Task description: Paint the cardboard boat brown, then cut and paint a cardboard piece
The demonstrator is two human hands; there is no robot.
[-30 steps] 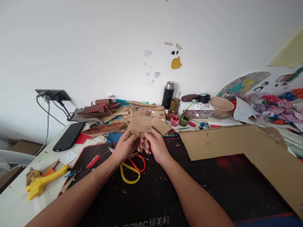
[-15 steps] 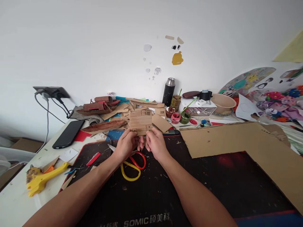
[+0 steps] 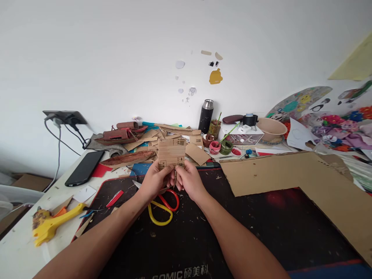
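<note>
A small printed piece of cardboard (image 3: pixel 171 152) is held upright between my two hands above the dark mat (image 3: pixel 186 240). My left hand (image 3: pixel 158 176) pinches its lower left edge, thumb on the face toward me. On the lower right, my right hand (image 3: pixel 188 178) grips the same piece, its fingers curled behind and below. The thumbs are close together near the bottom edge. Just under my left hand lie scissors (image 3: pixel 161 223) with one yellow and one red handle, their blades partly hidden by that hand.
A yellow glue gun (image 3: pixel 55 224) and a black phone (image 3: pixel 84 168) lie at left. Behind my hands are cardboard scraps (image 3: pixel 197 154), a brown model boat (image 3: pixel 122 133), a black thermos (image 3: pixel 206 116) and paint jars (image 3: pixel 226 147). A large cardboard sheet (image 3: pixel 270 174) covers the right side.
My hands have drawn closer together along the cardboard's lower edge, the thumbs now nearly meeting. The view has tilted slightly upward.
</note>
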